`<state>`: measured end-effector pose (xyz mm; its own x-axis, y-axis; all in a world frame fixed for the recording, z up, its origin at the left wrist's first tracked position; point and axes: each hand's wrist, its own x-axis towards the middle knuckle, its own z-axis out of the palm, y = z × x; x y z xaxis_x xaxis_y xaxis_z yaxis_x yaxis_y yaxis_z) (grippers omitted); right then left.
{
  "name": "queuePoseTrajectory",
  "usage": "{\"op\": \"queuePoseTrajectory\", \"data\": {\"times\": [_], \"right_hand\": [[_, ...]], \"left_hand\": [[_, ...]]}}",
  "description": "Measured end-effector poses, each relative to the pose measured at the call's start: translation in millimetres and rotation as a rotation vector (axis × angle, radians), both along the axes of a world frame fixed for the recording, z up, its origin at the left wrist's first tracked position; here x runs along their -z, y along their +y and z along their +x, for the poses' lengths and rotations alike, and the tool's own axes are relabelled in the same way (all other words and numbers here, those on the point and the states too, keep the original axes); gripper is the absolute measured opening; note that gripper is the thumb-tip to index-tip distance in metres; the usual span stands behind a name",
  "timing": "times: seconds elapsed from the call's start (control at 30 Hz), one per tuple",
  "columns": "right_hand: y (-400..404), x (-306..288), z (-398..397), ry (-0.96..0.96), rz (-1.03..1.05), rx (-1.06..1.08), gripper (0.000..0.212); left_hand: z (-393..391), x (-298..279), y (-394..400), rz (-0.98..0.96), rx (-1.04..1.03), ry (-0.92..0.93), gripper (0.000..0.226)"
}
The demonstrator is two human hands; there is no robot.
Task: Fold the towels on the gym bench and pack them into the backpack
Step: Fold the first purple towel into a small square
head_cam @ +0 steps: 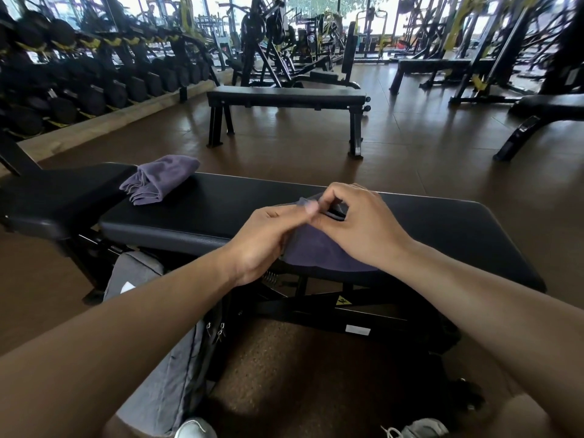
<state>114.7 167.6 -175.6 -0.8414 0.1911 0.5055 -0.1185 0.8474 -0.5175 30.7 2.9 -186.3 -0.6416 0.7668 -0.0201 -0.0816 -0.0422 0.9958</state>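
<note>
Head cam, looking down over a black padded gym bench, the table (221, 213) here, running approx 9 to 3 o'clock across the frame. Both hands meet at centre over a dark purple towel (319, 248) lying on the near edge of the table, partly draped over the front. Left hand (268, 238) comes in from 7 o'clock, fingers curled, thumb and forefinger pinching a corner of the towel. Right hand (357, 222) comes in from 4 o'clock, fingers bent, pinching the same raised bit of cloth right beside the left fingertips; the two hands touch or nearly touch, some motion blur at the tips. Second purple towel (158, 180), folded into a loose bundle, sits on the table at approx 10 o'clock, well apart from the hands. Grey backpack (164, 358) stands on the floor at 7 o'clock, against the table's frame, zip pulls visible, partly hidden by the left forearm. Another flat bench (284, 98) at 12 o'clock, dumbbell rack (79, 83) at 10–11 o'clock.
</note>
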Motion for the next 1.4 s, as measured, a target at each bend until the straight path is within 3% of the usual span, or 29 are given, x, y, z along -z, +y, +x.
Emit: {"op": "queuePoseTrajectory", "data": {"times": [0.07, 0.17, 0.27, 0.37, 0.47, 0.57, 0.63, 0.7, 0.83, 0.97, 1.17, 1.27, 1.4], "right_hand": [[3.2, -3.2, 0.7, -0.058, -0.048, -0.054, 0.034], [17.3, -10.2, 5.7, -0.216, 0.004, -0.174, 0.050], [34.5, -18.2, 14.5, -0.280, 0.041, -0.133, 0.057], [41.3, -31.3, 14.8, -0.140, -0.265, -0.113, 0.063], [41.5, -50.4, 17.2, -0.202, -0.699, -0.329, 0.086], [41.0, -67.5, 28.5, -0.386, -0.876, -0.568, 0.065], [37.7, -69.5, 29.4, -0.417, -0.864, -0.580, 0.053], [37.3, -66.2, 22.4, -0.385, -0.807, -0.406, 0.046], [51.7, -56.4, 3.7, -0.359, -0.672, 0.012, 0.043], [68.6, -41.7, -18.5, -0.302, -0.678, 0.143, 0.035], [68.8, -37.0, -36.2, -0.103, -0.513, 0.219, 0.023], [76.6, -33.2, -45.3, 0.005, -0.376, 0.259, 0.025], [86.1, -23.2, -52.3, 0.127, -0.242, 0.266, 0.035]], "left_hand": [[-1.1, 3.9, -2.4, -0.018, -0.006, 0.108, 0.042], [-3.1, 5.0, -6.1, 0.028, -0.068, 0.085, 0.037], [-7.3, -5.7, -8.1, 0.054, -0.155, 0.109, 0.013], [-7.7, -21.7, -5.2, 0.037, -0.202, 0.180, 0.025], [-2.2, -42.2, -5.7, 0.061, -0.095, -0.030, 0.017], [-2.9, -55.3, -14.7, 0.024, 0.173, -0.219, 0.034], [-5.5, -54.6, -14.2, 0.003, 0.209, -0.162, 0.027], [-7.2, -50.6, -7.2, -0.046, 0.073, 0.034, 0.012], [-25.5, -40.0, 5.4, -0.158, -0.203, 0.317, 0.015], [-39.5, -43.8, 20.9, -0.301, -0.319, 0.541, 0.014], [-55.3, -43.8, 48.9, -0.250, -0.316, 0.298, 0.014], [-64.9, -39.1, 60.0, -0.136, -0.333, 0.278, 0.008], [-73.3, -25.4, 69.2, -0.051, -0.254, 0.264, 0.019]]}}
